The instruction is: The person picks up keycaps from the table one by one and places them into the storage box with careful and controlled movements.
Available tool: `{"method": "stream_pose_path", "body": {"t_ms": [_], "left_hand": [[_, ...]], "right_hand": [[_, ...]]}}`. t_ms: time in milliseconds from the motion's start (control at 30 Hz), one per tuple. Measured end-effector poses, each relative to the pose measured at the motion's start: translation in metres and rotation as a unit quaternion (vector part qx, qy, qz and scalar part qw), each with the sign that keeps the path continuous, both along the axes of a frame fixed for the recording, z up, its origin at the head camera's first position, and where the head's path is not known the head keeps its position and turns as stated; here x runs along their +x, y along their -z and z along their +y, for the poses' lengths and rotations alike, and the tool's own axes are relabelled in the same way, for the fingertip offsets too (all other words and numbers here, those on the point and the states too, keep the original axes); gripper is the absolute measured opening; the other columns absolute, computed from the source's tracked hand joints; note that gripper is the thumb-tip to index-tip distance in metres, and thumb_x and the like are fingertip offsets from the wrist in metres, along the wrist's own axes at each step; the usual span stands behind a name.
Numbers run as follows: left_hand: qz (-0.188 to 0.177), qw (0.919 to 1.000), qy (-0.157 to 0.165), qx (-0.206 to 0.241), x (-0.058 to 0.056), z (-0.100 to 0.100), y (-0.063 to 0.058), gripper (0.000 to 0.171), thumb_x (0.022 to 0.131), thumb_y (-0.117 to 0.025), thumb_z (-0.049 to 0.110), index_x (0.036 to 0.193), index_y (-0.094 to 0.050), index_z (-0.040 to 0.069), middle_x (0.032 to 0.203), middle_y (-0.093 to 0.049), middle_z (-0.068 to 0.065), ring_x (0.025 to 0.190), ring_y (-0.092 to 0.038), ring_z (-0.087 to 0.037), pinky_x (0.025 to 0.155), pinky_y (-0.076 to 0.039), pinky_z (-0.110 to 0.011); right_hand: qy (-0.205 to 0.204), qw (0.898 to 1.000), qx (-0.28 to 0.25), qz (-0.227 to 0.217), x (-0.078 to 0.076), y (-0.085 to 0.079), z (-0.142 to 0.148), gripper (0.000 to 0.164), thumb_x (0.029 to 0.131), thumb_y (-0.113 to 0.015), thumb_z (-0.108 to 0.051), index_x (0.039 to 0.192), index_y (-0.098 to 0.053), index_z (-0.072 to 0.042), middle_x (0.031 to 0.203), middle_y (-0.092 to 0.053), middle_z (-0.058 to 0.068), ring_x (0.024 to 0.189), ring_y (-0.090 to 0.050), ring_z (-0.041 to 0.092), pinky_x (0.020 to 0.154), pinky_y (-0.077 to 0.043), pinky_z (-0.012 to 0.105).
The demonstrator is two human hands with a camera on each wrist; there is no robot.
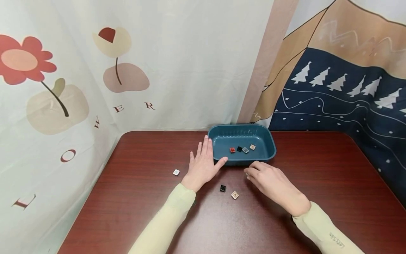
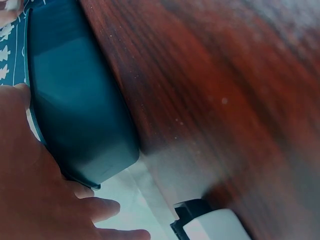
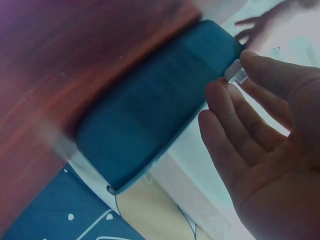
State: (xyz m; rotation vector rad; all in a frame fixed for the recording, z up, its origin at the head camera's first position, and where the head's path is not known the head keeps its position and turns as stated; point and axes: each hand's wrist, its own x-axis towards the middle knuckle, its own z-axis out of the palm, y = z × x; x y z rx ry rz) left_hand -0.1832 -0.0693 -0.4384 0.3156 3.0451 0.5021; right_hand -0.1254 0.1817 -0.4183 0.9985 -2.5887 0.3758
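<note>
A teal plastic basin (image 1: 219,155) stands at the table's back edge. My left hand (image 1: 203,164) rests against its left end with fingers straight, the thumb along the front rim. In front of the basin, my right hand (image 1: 274,183) pinches a small white keycap (image 3: 236,72) between thumb and fingertips, as the right wrist view shows. Inside the basin lie a red keycap (image 1: 232,150), a black keycap (image 1: 239,149), a grey-blue keycap (image 1: 245,150) and a cream keycap (image 1: 252,147).
On the dark red wooden table (image 1: 142,211) lie a white keycap (image 1: 176,172) left of my left hand, and a black keycap (image 1: 223,188) and a beige keycap (image 1: 235,195) between my arms. A printed curtain (image 1: 190,70) hangs directly behind the table.
</note>
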Motion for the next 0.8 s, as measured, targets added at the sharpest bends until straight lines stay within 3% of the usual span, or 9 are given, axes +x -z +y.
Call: {"method": "stream_pose_path", "body": {"t_ms": [367,800], "left_hand": [[-0.004,1.0000,-0.001,-0.002,0.000,0.000,0.000,0.101,0.099,-0.039,0.076,0.167,-0.009,0.008,0.174,0.002,-0.005,0.158,-0.013,-0.034,0.119,-0.020,-0.067],[-0.001,1.0000,-0.002,0.002,-0.001,0.000,0.002,0.100,0.099,-0.040,0.075,0.167,-0.011,0.007,0.174,0.000,-0.006,0.158,-0.014,-0.035,0.118,-0.021,-0.068]], "right_hand": [[0.009,0.999,-0.034,0.003,-0.006,-0.015,0.004,0.028,0.085,-0.086,-0.012,0.111,-0.078,-0.005,0.105,-0.069,0.005,0.092,-0.069,0.018,0.077,-0.061,0.037],[0.035,0.996,-0.084,0.019,-0.019,-0.023,0.011,0.026,0.086,-0.084,-0.008,0.112,-0.078,-0.005,0.104,-0.071,0.006,0.090,-0.069,0.020,0.071,-0.060,0.038]]}}
